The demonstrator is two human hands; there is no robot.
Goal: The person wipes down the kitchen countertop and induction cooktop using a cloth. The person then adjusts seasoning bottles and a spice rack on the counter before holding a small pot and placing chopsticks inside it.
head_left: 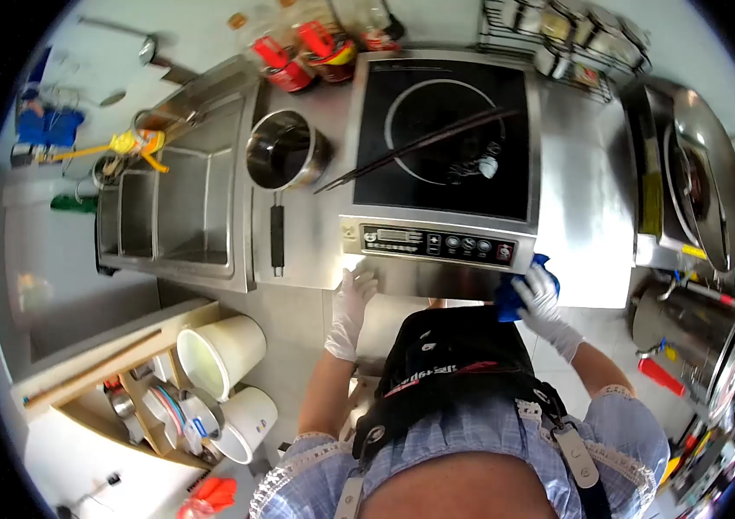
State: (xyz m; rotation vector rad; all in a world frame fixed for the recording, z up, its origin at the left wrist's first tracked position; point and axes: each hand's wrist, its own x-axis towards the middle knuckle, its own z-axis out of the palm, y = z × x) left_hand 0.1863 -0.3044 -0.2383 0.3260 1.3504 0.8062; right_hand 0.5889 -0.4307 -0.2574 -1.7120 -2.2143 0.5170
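My left hand, in a white glove, rests at the counter's front edge by the left corner of the induction cooker. Its fingers are extended and hold nothing. My right hand, also gloved, presses a blue cloth against the front edge near the cooker's right corner. Long dark chopsticks lie slanted across the black glass top, and a small whitish crumpled thing sits near the ring marking. To the cooker's left stands a steel pot with a black handle pointing toward me.
A steel sink is on the left. Bottles with red tops stand behind the pot. At the back right is a wire rack of jars. A large pan lid stands right. White buckets are lower left.
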